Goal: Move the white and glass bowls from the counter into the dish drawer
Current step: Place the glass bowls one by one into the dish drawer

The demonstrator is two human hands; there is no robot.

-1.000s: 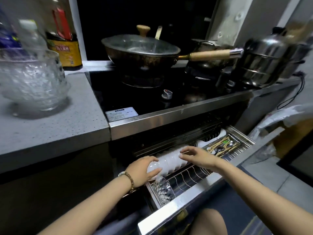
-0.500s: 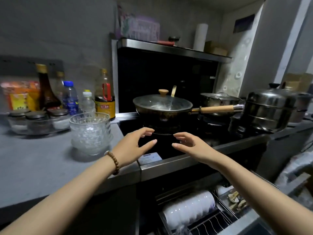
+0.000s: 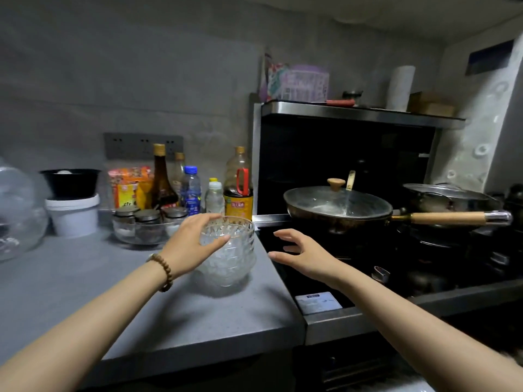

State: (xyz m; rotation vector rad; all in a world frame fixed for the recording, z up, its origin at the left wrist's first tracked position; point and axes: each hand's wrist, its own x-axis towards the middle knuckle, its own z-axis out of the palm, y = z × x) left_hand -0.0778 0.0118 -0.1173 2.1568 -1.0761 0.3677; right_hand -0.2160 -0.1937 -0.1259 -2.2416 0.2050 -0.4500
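Because the stack of glass bowls (image 3: 230, 251) sits on the counter (image 3: 85, 292) just left of the wok (image 3: 336, 210), with the left hand (image 3: 189, 244) spread wide at its side and the right hand (image 3: 305, 256) open and apart from it, a one-hand lift could make the slippery bowls slide and fall.

Both arms are stretched out forward from the bottom corners. Left hand (image 3: 195, 241) is cupped up against the left side of the stack of glass bowls (image 3: 236, 258), fingers spread and only gently curved, thumb on the near side. Right hand (image 3: 304, 254) hangs just right of the bowls, palm turned toward them, fingers loose and apart, not touching.
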